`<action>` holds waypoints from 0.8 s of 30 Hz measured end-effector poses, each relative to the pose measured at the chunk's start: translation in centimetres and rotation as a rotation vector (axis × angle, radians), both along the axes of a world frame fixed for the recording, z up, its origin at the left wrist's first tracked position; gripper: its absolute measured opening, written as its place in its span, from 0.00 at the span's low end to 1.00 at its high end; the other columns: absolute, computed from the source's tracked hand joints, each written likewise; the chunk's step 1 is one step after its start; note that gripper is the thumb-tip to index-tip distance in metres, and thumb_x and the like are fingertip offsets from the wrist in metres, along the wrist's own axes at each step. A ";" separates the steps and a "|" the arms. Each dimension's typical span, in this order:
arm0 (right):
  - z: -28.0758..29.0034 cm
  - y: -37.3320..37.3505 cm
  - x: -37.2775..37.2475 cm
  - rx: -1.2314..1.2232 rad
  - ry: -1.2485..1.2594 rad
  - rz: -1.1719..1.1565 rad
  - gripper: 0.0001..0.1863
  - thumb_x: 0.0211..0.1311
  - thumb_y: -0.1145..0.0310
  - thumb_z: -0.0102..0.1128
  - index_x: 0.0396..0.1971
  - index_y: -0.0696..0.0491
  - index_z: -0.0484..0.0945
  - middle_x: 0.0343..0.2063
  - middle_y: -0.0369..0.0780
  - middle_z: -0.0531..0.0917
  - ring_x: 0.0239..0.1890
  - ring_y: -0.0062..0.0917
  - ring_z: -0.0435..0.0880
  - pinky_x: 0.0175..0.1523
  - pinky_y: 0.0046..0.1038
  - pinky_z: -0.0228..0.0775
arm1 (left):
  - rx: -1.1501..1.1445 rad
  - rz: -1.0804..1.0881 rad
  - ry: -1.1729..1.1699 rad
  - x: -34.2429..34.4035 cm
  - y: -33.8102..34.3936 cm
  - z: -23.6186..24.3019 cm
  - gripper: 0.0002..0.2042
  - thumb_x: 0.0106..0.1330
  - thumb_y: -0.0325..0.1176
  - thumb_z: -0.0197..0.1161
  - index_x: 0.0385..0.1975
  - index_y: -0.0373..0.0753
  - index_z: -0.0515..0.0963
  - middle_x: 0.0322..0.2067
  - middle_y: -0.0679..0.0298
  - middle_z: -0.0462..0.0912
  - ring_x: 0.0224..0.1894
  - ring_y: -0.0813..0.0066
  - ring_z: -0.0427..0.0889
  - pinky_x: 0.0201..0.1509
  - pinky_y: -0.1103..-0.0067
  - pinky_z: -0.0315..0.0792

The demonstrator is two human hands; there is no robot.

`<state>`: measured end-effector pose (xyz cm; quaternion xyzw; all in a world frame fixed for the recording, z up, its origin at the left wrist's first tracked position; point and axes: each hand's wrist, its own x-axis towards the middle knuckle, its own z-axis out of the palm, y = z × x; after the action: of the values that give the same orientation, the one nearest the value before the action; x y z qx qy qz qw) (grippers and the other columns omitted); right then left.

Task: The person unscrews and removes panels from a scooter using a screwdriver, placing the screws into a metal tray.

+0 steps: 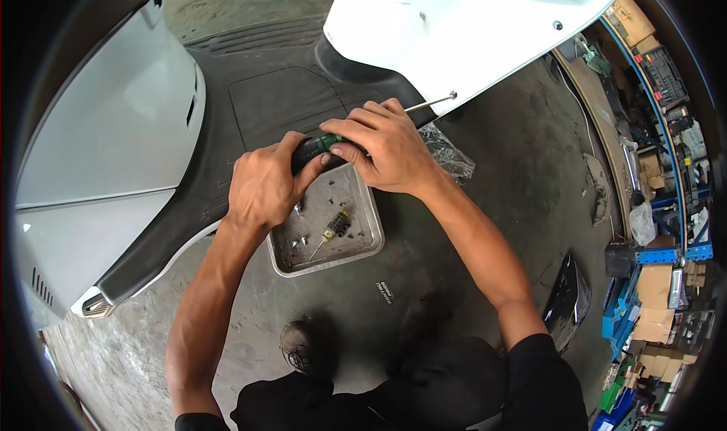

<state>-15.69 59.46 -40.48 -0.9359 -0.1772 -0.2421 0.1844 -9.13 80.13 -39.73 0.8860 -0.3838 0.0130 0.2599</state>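
Both of my hands are wrapped around a screwdriver [429, 104] with a black and green handle. My left hand [261, 187] grips the back end of the handle. My right hand [394, 149] closes around its front part, near the metal shaft. The shaft points right and slightly up, its tip at a screw [453, 95] near the lower edge of a white scooter body panel [469, 41]. Fingers hide much of the handle. Below my hands, a metal tray [333, 270] holds a small yellow-handled screwdriver [333, 225] and several loose screws [301, 242].
The scooter's dark footboard [280, 102] runs behind my hands, with another white body panel [113, 121] at left. Clear plastic wrap [450, 155] lies beside the footboard. A glossy black part [566, 298] rests on the floor at right, near shelves [674, 254] crowded with boxes and tools.
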 end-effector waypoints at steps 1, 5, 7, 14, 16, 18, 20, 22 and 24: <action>0.3 -0.2 0.1 -0.005 0.001 -0.026 0.12 0.61 0.61 0.62 0.41 0.50 0.82 0.31 0.34 0.82 0.36 0.27 0.78 0.44 0.32 0.60 | 0.046 0.009 0.143 0.2 -0.7 1.5 0.20 0.65 0.48 0.63 0.43 0.35 0.79 0.27 0.53 0.83 0.27 0.55 0.82 0.35 0.68 0.75; 1.6 0.6 1.1 0.063 0.069 -0.037 0.19 0.61 0.58 0.63 0.49 0.50 0.76 0.34 0.35 0.83 0.37 0.29 0.79 0.45 0.32 0.60 | -0.031 0.002 0.347 3.1 -0.4 1.7 0.23 0.67 0.50 0.60 0.37 0.31 0.82 0.27 0.49 0.84 0.30 0.55 0.83 0.38 0.69 0.74; 1.6 0.2 1.3 0.070 0.196 -0.076 0.21 0.61 0.57 0.63 0.50 0.50 0.75 0.36 0.36 0.84 0.37 0.30 0.80 0.45 0.33 0.60 | -0.020 0.014 0.360 3.5 -0.4 1.6 0.22 0.65 0.49 0.63 0.41 0.32 0.80 0.32 0.51 0.84 0.35 0.60 0.84 0.43 0.70 0.74; 3.8 0.0 1.4 0.039 0.406 -0.177 0.19 0.64 0.54 0.60 0.46 0.52 0.79 0.39 0.37 0.85 0.38 0.30 0.80 0.47 0.31 0.63 | -0.469 -0.227 0.415 3.9 1.2 0.5 0.23 0.60 0.42 0.70 0.48 0.32 0.75 0.38 0.56 0.83 0.42 0.68 0.82 0.49 0.75 0.73; 3.4 -0.8 1.3 -0.018 0.372 -0.183 0.20 0.65 0.52 0.59 0.46 0.53 0.79 0.39 0.39 0.84 0.39 0.31 0.79 0.49 0.31 0.63 | -0.457 -0.163 0.501 3.4 0.5 0.6 0.18 0.65 0.41 0.66 0.43 0.30 0.76 0.31 0.56 0.82 0.37 0.70 0.82 0.46 0.75 0.73; 3.6 0.3 2.1 -0.011 0.351 -0.154 0.20 0.64 0.53 0.60 0.47 0.53 0.78 0.39 0.39 0.83 0.40 0.31 0.79 0.51 0.32 0.63 | -0.386 -0.114 0.544 4.3 0.9 0.8 0.17 0.67 0.41 0.63 0.41 0.29 0.77 0.29 0.56 0.81 0.34 0.71 0.81 0.43 0.74 0.73; 3.8 1.2 1.7 0.147 0.298 -0.125 0.21 0.61 0.52 0.64 0.47 0.52 0.76 0.39 0.39 0.82 0.42 0.29 0.78 0.53 0.32 0.64 | -0.205 -0.077 0.578 4.9 0.9 1.7 0.19 0.67 0.44 0.62 0.39 0.28 0.78 0.30 0.51 0.83 0.33 0.62 0.83 0.42 0.71 0.73; 3.8 0.8 1.5 0.216 0.382 -0.163 0.22 0.61 0.53 0.65 0.47 0.51 0.76 0.39 0.39 0.81 0.43 0.29 0.79 0.52 0.31 0.66 | -0.263 -0.065 0.560 4.8 0.6 1.8 0.20 0.67 0.45 0.62 0.38 0.28 0.78 0.31 0.49 0.84 0.31 0.59 0.83 0.40 0.70 0.74; 3.4 0.8 1.6 0.166 0.357 -0.213 0.22 0.59 0.53 0.67 0.46 0.51 0.76 0.37 0.37 0.82 0.41 0.29 0.79 0.46 0.31 0.69 | -0.547 -0.072 0.492 4.2 0.5 0.9 0.20 0.66 0.45 0.63 0.37 0.28 0.78 0.30 0.50 0.84 0.28 0.61 0.82 0.38 0.70 0.73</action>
<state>-14.12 60.22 -37.11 -0.9590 -0.0213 -0.1043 0.2628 -4.98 80.63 -38.82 0.7463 -0.3231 -0.1075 0.5719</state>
